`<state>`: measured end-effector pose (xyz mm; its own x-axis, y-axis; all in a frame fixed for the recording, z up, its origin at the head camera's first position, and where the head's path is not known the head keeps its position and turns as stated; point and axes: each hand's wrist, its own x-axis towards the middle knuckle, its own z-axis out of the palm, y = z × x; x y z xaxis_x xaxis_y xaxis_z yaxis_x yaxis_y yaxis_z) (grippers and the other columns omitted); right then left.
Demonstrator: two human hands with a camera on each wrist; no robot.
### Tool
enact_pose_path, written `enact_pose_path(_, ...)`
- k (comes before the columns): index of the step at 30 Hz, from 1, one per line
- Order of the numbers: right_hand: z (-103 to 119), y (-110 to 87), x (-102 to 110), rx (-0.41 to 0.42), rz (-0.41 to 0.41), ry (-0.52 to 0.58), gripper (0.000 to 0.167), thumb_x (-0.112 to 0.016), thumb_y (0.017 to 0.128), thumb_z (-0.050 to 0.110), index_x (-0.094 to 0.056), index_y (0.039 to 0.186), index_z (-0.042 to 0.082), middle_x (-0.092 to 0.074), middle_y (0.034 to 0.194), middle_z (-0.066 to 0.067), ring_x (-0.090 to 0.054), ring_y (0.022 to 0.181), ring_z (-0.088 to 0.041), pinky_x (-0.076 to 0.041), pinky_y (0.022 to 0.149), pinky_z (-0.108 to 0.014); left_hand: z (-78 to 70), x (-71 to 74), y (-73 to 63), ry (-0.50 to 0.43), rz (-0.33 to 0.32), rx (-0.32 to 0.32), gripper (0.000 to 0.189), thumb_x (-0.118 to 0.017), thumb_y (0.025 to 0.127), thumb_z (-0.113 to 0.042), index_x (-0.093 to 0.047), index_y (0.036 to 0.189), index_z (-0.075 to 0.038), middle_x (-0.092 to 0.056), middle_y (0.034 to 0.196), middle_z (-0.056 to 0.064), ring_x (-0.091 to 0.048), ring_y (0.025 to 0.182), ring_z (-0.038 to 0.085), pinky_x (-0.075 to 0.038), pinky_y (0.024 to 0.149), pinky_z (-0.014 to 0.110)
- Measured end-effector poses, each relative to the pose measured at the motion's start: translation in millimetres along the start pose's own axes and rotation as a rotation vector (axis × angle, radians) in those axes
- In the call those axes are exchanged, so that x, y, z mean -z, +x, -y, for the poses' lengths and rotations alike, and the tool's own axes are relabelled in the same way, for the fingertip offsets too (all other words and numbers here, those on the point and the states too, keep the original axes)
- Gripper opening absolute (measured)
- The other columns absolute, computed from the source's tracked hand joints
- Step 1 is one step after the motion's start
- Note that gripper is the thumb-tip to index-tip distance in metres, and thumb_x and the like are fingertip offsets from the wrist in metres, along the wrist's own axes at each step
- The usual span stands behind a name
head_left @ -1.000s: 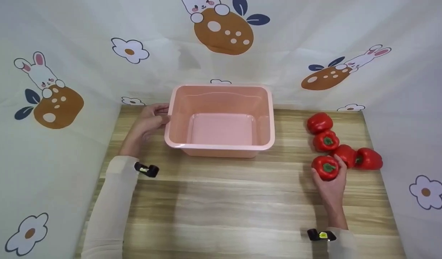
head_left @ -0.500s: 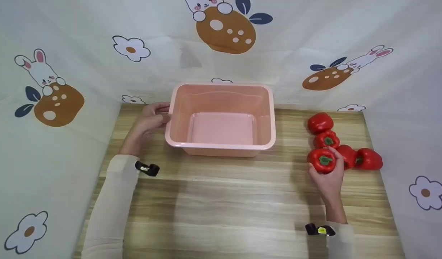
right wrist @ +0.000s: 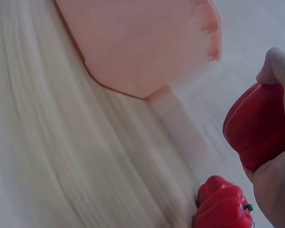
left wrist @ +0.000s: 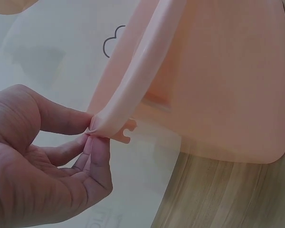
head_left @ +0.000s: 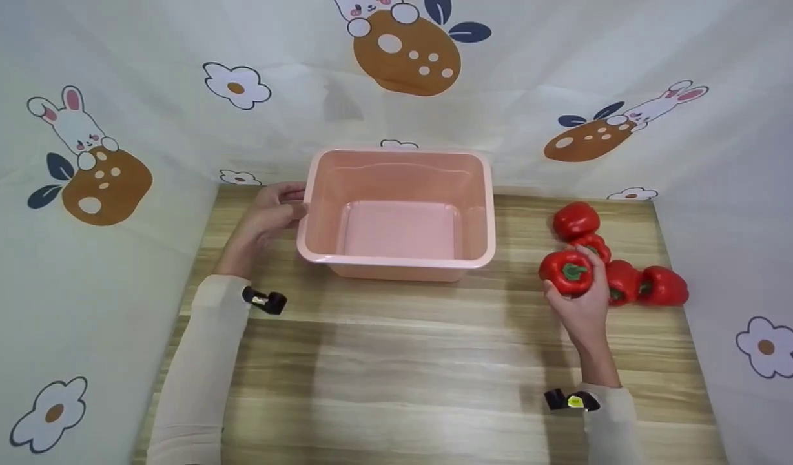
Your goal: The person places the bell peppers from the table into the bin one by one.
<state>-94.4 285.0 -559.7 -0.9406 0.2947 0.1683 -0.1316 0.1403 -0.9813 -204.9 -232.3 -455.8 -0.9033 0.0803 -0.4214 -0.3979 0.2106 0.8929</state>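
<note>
A pink plastic basin (head_left: 396, 263) stands at the back of the wooden table, its inside bare. My left hand (head_left: 272, 210) pinches the basin's left rim between thumb and fingers, which the left wrist view shows close up. My right hand (head_left: 585, 303) grips a red bell pepper (head_left: 566, 274), stem facing up, thumb on one side and fingers on the other. In the right wrist view this bell pepper (right wrist: 256, 126) appears raised, with the basin wall (right wrist: 142, 42) beyond it. Several other red bell peppers (head_left: 576, 220) lie behind and to the right of that hand.
The wood-grain table (head_left: 396, 361) is bounded by pale printed cloth (head_left: 293, 123) at the back and both sides. One bell pepper (head_left: 662, 286) lies close to the right cloth, touching another bell pepper (head_left: 622, 281). A further bell pepper (head_left: 597, 245) is partly hidden by the right hand.
My right hand has lifted the bell pepper from beside the others and carried it a little left and toward the back. The left hand stays on the basin rim.
</note>
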Motion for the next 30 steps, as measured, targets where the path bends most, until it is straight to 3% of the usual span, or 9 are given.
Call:
enact_pose_path(4,10,5.4,-6,-0.011,0.037,-0.038,0.079,-0.08,0.076,-0.013,-0.051,0.147,0.008,-0.062,0.141,-0.001,-0.055,0.127,-0.02,-0.058,0.093,-0.018,-0.2,0.5,-0.3,0.009,-0.006,0.012,0.063,-0.057,0.098,0.002,-0.039,0.158,0.006,-0.048,0.154,0.026,-0.064,0.114,0.021,-0.066,0.095,0.029)
enact_pose_path(12,22,13.3,-17,0.021,0.059,-0.042,0.082,-0.081,0.075,-0.013,-0.05,0.149,0.005,-0.062,0.142,0.002,-0.055,0.129,-0.019,-0.058,0.095,-0.017,-1.3,2.6,0.8,-0.002,0.002,0.016,0.063,-0.058,0.097,0.002,-0.04,0.157,0.007,-0.05,0.154,0.027,-0.068,0.107,0.015,-0.067,0.088,0.023)
enact_pose_path(20,34,21.5,-25,0.056,0.098,-0.078,0.082,-0.083,0.075,-0.01,-0.051,0.148,0.007,-0.06,0.144,0.001,-0.054,0.13,-0.018,-0.059,0.094,-0.015,-1.7,4.2,0.9,-0.009,0.011,0.015,0.063,-0.056,0.096,0.003,-0.04,0.157,0.008,-0.049,0.154,0.027,-0.067,0.114,0.019,-0.066,0.094,0.025)
enact_pose_path(26,46,27.7,-30,0.065,0.126,-0.089,0.084,-0.086,0.075,-0.004,-0.048,0.149,0.005,-0.057,0.148,-0.012,-0.053,0.132,-0.017,-0.059,0.095,-0.017,-1.6,2.8,0.9,0.003,-0.012,0.02,0.06,-0.057,0.097,0.002,-0.042,0.155,0.008,-0.052,0.153,0.028,-0.067,0.117,0.021,-0.065,0.097,0.027)
enact_pose_path(30,55,31.1,-34,0.075,0.132,-0.105,0.084,-0.087,0.076,-0.002,-0.047,0.15,0.003,-0.056,0.148,-0.011,-0.052,0.131,-0.015,-0.058,0.096,-0.017,-1.9,1.3,-0.1,0.032,-0.033,0.028,0.058,-0.059,0.098,0.001,-0.045,0.154,0.008,-0.055,0.152,0.026,-0.067,0.117,0.023,-0.065,0.095,0.025)
